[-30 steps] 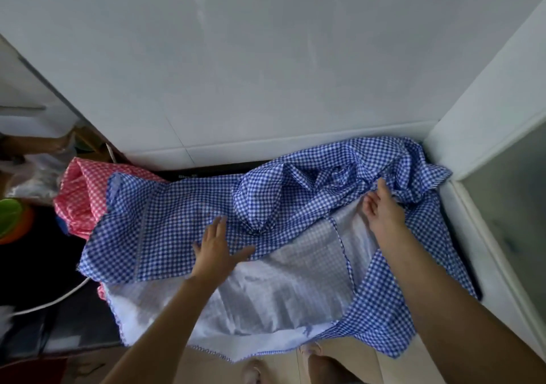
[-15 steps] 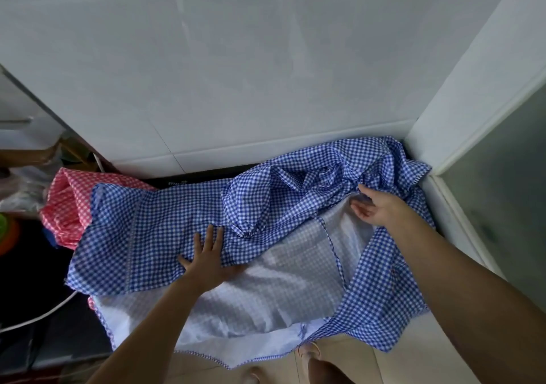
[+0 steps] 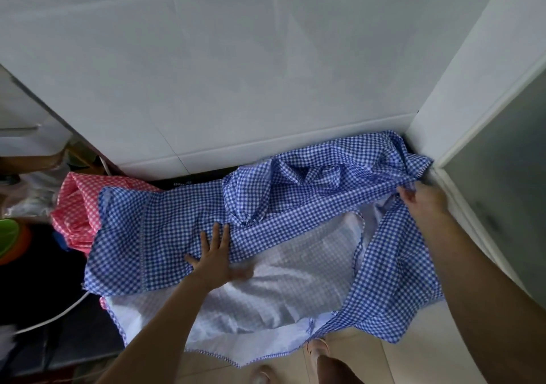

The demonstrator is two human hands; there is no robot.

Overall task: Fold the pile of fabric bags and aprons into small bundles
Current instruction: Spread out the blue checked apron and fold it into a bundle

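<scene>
Right hand (image 3: 421, 202) slid out to the corner, now pinching the blue gingham fabric (image 3: 165, 230). Left hand (image 3: 214, 261) stays flat on it.

Blue gingham apron (image 3: 177, 236); pink-checked bag (image 3: 77, 206), perhaps

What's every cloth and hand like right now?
Blue cloth: spread out, crumpled at the back, white inside showing.
Pink cloth: bunched up, partly under the blue one.
Left hand: flat, pressing the blue cloth.
Right hand: gripping its far edge.
</scene>
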